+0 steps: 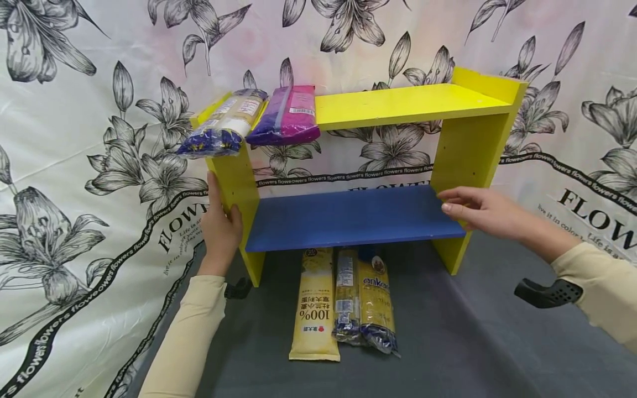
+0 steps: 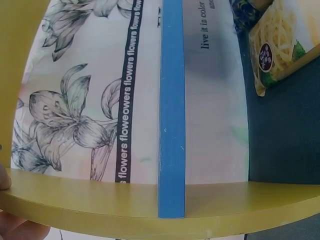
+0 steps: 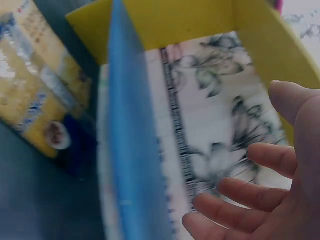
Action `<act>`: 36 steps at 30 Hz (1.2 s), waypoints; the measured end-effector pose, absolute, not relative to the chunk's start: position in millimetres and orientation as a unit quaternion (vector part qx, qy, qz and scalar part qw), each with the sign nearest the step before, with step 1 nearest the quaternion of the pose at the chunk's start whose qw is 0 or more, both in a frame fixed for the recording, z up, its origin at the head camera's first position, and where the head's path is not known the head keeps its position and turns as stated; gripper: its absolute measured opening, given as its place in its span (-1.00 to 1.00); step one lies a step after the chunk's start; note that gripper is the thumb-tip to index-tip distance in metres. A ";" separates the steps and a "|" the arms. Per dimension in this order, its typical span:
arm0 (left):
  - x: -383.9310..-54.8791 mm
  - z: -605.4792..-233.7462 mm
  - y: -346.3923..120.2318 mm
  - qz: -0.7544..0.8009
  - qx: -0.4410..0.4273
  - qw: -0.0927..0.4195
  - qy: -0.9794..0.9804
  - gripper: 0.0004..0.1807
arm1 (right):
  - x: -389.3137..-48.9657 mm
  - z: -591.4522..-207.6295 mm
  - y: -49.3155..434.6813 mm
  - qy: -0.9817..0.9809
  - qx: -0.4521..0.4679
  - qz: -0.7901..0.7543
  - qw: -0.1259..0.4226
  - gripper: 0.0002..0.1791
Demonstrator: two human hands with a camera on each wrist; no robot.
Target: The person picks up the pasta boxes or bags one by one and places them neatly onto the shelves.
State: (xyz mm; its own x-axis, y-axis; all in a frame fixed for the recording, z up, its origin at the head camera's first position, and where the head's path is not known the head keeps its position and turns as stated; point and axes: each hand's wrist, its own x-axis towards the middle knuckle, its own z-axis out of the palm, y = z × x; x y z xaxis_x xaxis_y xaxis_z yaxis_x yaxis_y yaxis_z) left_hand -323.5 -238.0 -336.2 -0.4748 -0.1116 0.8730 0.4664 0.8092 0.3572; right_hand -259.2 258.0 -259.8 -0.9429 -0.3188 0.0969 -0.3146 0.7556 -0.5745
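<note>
A small two-tier shelf [image 1: 378, 108] has yellow sides and top and a blue middle board [image 1: 348, 218]. My left hand [image 1: 220, 232] holds its left side panel [image 1: 234, 190], thumb on the inner face and fingers outside, as the left wrist view [image 2: 22, 230] shows. My right hand [image 1: 483, 213] is by the right side panel [image 1: 463, 149], its fingers loosely spread and holding nothing. In the right wrist view, that hand's fingers [image 3: 240, 210] appear beside the blue board.
On the shelf top's left end lie a clear-and-blue pasta pack [image 1: 229, 121] and a pink-purple packet [image 1: 288, 116]. Below the blue board, a yellow pasta pack [image 1: 314, 309] and two clear spaghetti packs [image 1: 347, 298] lie on the grey cloth [image 1: 438, 342]. A flowered cloth [image 1: 124, 33] hangs behind.
</note>
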 end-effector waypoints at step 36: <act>-324.4 -338.6 -239.5 -0.280 -0.129 0.512 -0.802 -0.21 | -264.6 -437.8 144.1 0.892 -0.075 -0.423 0.138 -0.03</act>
